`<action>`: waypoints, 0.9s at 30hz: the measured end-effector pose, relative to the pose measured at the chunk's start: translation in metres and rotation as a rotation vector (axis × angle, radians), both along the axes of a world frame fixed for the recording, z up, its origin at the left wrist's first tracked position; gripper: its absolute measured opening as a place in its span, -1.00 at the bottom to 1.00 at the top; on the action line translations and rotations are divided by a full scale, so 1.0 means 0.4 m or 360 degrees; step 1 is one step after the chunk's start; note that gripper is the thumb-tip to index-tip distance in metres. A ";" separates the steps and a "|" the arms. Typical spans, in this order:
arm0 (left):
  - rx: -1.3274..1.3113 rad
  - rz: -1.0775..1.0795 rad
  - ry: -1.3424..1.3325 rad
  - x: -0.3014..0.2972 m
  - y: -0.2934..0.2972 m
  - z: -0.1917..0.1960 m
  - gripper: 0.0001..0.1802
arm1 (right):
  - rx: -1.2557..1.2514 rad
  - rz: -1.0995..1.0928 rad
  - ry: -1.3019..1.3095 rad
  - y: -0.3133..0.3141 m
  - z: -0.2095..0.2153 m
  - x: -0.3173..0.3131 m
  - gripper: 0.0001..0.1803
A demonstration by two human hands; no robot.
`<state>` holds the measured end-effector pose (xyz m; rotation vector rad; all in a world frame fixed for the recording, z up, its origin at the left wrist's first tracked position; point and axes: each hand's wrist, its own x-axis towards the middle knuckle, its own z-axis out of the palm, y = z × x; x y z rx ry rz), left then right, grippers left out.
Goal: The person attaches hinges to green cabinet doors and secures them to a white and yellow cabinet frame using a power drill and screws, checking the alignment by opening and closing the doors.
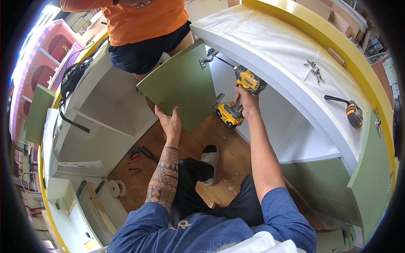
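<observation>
Black strapped bag (75,78), at left; pink arched structure (51,42), beyond it; white spool (116,192), on brown floor (230,158); orange-topped co-worker (145,25), standing opposite.

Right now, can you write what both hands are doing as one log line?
left hand: touching lower edge of green door | right hand: gripping yellow drill | bit: near upper hinge

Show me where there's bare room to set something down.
On the white counter, left of the metal hardware pile and inside the yellow edge. It's crowded around that pile, the wooden block and the black-and-orange tool.
</observation>
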<state>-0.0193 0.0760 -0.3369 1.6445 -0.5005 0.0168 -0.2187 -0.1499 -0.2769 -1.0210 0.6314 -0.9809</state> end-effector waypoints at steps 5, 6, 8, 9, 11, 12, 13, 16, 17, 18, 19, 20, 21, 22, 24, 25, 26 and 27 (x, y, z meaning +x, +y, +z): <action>-0.0016 0.0015 -0.0015 -0.006 0.002 0.004 -0.04 | 0.0358 0.0055 -0.0075 0.012 0.001 0.004 -0.89; -0.0019 0.0006 -0.0028 -0.006 0.007 0.006 -0.03 | 0.0357 0.0062 -0.0079 0.015 0.001 0.007 -0.89; -0.0024 -0.0006 -0.0038 -0.020 0.007 0.021 -0.03 | 0.0371 0.0087 -0.0088 0.016 -0.005 0.005 -0.84; 0.0019 0.0015 -0.0027 -0.034 0.004 0.033 -0.02 | 0.0369 0.0081 -0.0085 0.011 -0.011 0.001 -0.84; 0.0060 0.0038 -0.0020 -0.047 0.004 0.049 0.00 | 0.0151 0.0033 -0.0033 0.003 -0.016 -0.002 -0.83; 0.0055 0.0029 -0.0004 -0.047 0.005 0.052 0.00 | 0.0147 0.0033 -0.0036 0.002 -0.016 -0.003 -0.83; 0.0050 0.0018 0.0015 -0.048 0.006 0.054 0.01 | 0.0100 -0.0004 -0.0036 0.001 -0.015 -0.007 -0.82; -0.0005 0.0043 -0.0043 -0.016 0.015 0.030 0.01 | 0.0064 -0.0030 -0.0062 0.010 0.009 -0.008 -0.81; -0.0009 0.0046 -0.0039 -0.019 0.018 0.031 0.01 | 0.0088 -0.0047 -0.0055 0.017 0.012 -0.021 -0.80; -0.0024 0.0033 -0.0055 -0.021 0.020 0.033 -0.04 | 0.0142 -0.0092 -0.0077 0.024 0.016 -0.035 -0.82; -0.0042 0.0021 -0.0070 -0.024 0.024 0.036 -0.09 | 0.0132 -0.0088 -0.0072 0.035 0.022 -0.049 -0.82; -0.0055 0.0024 -0.0059 -0.033 0.032 0.039 -0.09 | 0.0144 -0.0123 -0.0034 0.046 0.026 -0.070 -0.82; 0.0023 0.0110 -0.0051 -0.039 0.044 0.042 -0.21 | 0.0156 -0.0155 0.0003 0.059 0.028 -0.089 -0.83; 0.0099 0.0197 -0.0042 -0.047 0.059 0.045 -0.33 | 0.0231 -0.0141 0.0085 0.075 0.031 -0.114 -0.84; 0.0167 0.0054 -0.0003 -0.104 0.078 0.055 -0.44 | 0.0299 -0.0160 0.0190 0.101 0.033 -0.183 -0.85; 0.0256 -0.0087 0.0021 -0.143 0.084 0.058 -0.54 | 0.0390 -0.0177 0.0286 0.115 0.032 -0.221 -0.85; 0.0301 -0.0280 -0.0001 -0.195 0.082 0.076 -0.58 | 0.0378 -0.0208 0.0332 0.130 0.033 -0.274 -0.85; 0.0351 -0.0465 -0.0024 -0.248 0.080 0.093 -0.62 | 0.0375 -0.0231 0.0382 0.157 0.027 -0.321 -0.85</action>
